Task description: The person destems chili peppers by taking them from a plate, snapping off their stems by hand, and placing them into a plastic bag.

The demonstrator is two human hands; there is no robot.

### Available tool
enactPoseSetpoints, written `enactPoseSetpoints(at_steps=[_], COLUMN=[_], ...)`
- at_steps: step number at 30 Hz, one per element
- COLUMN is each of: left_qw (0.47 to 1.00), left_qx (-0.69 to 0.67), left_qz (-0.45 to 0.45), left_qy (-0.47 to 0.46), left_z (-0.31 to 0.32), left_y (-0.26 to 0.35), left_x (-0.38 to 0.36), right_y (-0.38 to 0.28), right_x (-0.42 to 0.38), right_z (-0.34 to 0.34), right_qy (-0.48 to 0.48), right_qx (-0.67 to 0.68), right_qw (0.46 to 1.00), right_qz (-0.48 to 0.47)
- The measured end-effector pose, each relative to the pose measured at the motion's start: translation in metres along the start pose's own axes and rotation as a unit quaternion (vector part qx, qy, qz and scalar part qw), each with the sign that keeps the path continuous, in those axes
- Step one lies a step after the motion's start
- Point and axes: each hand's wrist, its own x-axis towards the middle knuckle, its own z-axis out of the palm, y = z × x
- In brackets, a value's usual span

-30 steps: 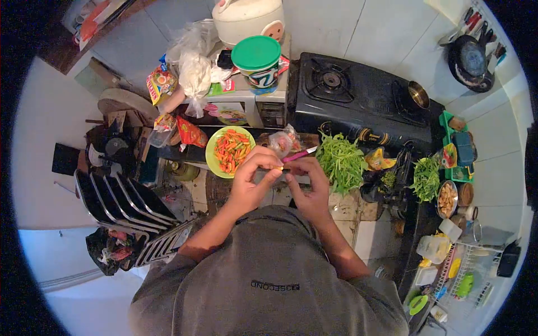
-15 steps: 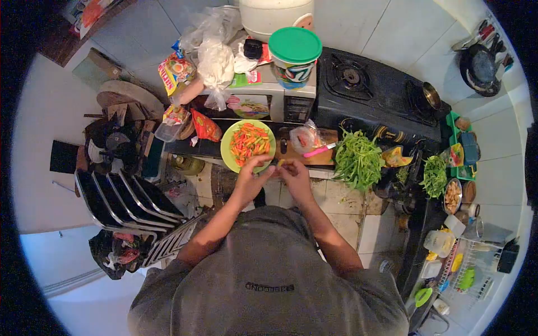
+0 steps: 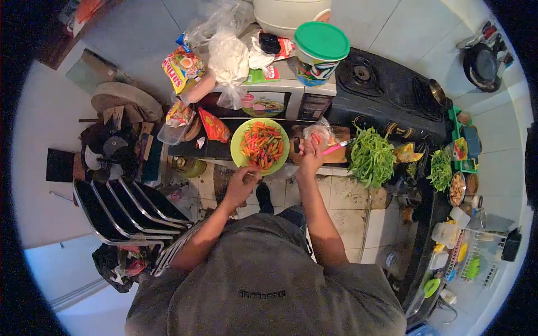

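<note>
A lime-green bowl (image 3: 235,147) full of red, orange and green chillies (image 3: 262,144) sits on the dark counter. My left hand (image 3: 241,187) is at the bowl's near rim, its fingers curled together; whatever they hold is too small to make out. Over the wooden cutting board (image 3: 335,154) my right hand (image 3: 310,161) reaches to a clear plastic bag (image 3: 320,134) with something reddish in it. Its fingers are drawn together by the bag, and their contents cannot be made out. A pink-handled knife (image 3: 335,148) lies beside the bag.
Leafy greens (image 3: 371,157) lie right of the board, before the black stove (image 3: 386,84). A green-lidded tub (image 3: 321,53) stands on the microwave oven (image 3: 249,105). Left are a red packet (image 3: 214,126) and stacked chairs (image 3: 126,210). A dish rack (image 3: 476,257) stands far right.
My hands, close together half a second ago, are now apart. The right has moved up and right to the plastic bag; the left remains near the bowl's rim. The camera view has shifted slightly.
</note>
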Motion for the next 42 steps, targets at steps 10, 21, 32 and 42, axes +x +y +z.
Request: enactPoseSetpoints(at_steps=[10, 21, 32, 42], left_qw=[0.993, 0.994, 0.985, 0.983], left_qx=[0.077, 0.061, 0.086, -0.091], left_qz=[0.068, 0.058, 0.055, 0.058], left_qy=[0.06, 0.063, 0.14, 0.149], left_z=[0.005, 0.022, 0.029, 0.01], left_y=[-0.028, -0.014, -0.023, 0.04], left_x=[0.021, 0.026, 0.022, 0.034], right_y=[0.022, 0.025, 0.032, -0.044], right_x=[-0.041, -0.02, -0.01, -0.013], right_z=[-0.015, 0.034, 0.04, 0.073], right_qy=[-0.253, -0.288, -0.337, -0.338], right_qx=[-0.446, -0.58, -0.508, -0.295], right_qw=[0.821, 0.719, 0.771, 0.887], right_qz=[-0.25, -0.255, -0.183, -0.107])
